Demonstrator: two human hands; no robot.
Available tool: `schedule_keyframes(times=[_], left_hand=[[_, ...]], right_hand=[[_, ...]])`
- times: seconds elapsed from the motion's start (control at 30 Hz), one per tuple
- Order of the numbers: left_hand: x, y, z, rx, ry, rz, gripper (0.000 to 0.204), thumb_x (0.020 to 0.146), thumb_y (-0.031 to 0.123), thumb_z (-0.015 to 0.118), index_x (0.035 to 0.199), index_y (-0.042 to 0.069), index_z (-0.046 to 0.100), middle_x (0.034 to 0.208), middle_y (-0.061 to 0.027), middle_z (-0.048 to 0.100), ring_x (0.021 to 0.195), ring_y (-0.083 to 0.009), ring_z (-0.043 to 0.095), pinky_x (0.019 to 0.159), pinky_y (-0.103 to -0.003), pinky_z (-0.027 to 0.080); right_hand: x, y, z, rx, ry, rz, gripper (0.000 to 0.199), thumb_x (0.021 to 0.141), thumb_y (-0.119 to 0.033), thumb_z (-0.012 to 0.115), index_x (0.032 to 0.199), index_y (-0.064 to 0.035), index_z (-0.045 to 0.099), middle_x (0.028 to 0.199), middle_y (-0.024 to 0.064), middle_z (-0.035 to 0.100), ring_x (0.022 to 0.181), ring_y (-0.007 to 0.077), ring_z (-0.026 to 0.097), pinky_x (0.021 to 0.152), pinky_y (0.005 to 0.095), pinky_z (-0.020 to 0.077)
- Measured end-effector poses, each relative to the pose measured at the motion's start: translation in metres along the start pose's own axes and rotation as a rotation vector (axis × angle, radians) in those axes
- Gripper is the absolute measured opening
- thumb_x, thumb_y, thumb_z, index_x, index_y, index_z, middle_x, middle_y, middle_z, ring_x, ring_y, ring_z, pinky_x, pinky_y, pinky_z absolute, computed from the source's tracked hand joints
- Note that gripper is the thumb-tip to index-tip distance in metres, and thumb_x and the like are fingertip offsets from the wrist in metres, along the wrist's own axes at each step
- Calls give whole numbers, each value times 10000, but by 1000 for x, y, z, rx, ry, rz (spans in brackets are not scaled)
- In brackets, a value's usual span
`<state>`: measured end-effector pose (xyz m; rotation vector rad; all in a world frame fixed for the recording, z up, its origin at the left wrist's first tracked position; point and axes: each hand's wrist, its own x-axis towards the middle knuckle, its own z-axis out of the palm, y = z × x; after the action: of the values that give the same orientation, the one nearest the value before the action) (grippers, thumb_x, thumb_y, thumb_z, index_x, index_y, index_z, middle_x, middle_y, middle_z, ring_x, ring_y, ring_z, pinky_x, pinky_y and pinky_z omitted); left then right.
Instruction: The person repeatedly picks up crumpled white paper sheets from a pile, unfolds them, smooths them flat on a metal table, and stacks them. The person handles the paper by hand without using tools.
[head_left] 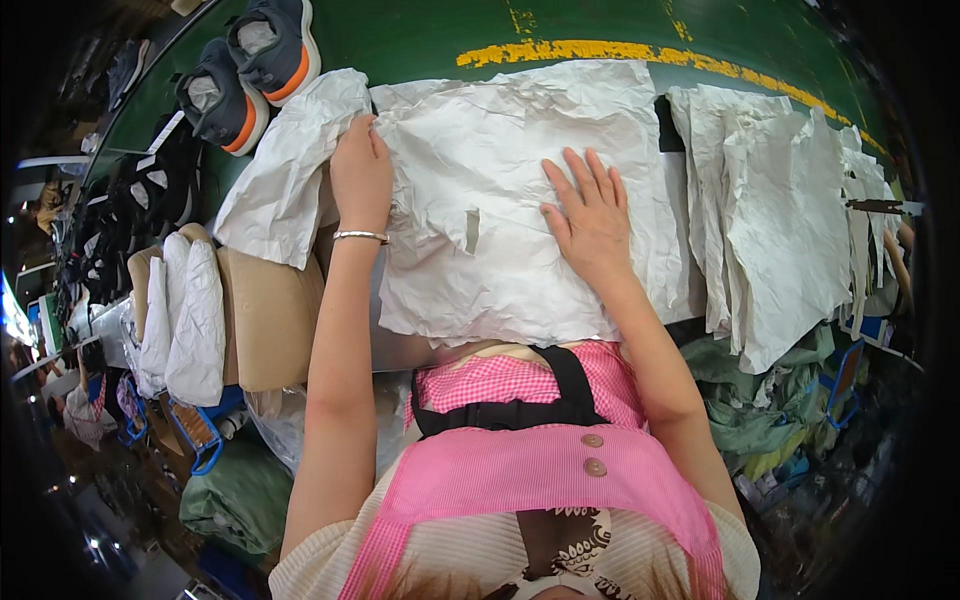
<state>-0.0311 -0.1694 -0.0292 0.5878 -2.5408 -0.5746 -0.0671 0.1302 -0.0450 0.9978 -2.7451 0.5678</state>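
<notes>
Wrinkled white paper sheets (470,290) lie spread in front of me, with a small torn hole left of the middle. My right hand (590,215) rests flat on them, its fingers spread. On the left, my left hand (362,170) is closed, fingers curled at the edge of a crumpled piece of white paper (285,180) that bunches out to the left. Its fingertips are partly hidden. Beyond that piece stand two dark grey shoes (222,105) with orange and white soles, white paper stuffed inside them.
A green work surface (400,40) with a worn yellow line (600,50) runs along the far side. More white paper (780,220) hangs in layers at right. At left are black shoes (150,185), tan padded pieces (270,320) and white wrapped bundles (195,330). Green plastic bags (240,495) sit below.
</notes>
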Motion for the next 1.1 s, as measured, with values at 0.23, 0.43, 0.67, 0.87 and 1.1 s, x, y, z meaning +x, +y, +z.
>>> schedule_keyframes(times=[0.23,0.43,0.67,0.87,1.1], left_hand=[[5,-8,-10,198,-58,-22,306,954,164,586,1249,84,580,1154,-176,631,969,-366,649,796,-438,530],[-44,66,-43,126,-115,295,611,923,264,637,1447,35,421,1409,-172,501,1240,-358,528,1040,-448,421],[-112,29,-9,70,-305,311,754,929,371,616,1525,31,303,1574,-181,313,1468,-363,262,1189,-489,222],[-106,24,-28,-134,-303,281,725,908,315,661,1501,43,346,1550,-185,338,1437,-356,308,1171,-458,262],[-89,14,-135,291,358,21,714,751,138,818,1376,84,476,1335,-162,492,1287,-352,436,1086,-483,343]], right_hand=[[-1,0,3,-1,25,-24,503,920,-313,626,1406,-204,550,1480,81,469,1414,304,367,1172,490,236],[-2,2,1,-33,21,-6,501,920,-309,628,1403,-200,552,1475,86,475,1409,307,374,1166,486,245],[0,4,0,-45,4,12,517,925,-314,618,1425,-214,529,1495,84,460,1409,309,377,1167,491,243],[-26,36,-16,-145,10,73,475,944,-256,590,1407,-163,542,1481,109,477,1397,322,395,1144,494,276],[-43,19,-51,84,38,106,396,914,-126,602,1307,-80,599,1393,153,537,1322,358,461,1105,474,334]])
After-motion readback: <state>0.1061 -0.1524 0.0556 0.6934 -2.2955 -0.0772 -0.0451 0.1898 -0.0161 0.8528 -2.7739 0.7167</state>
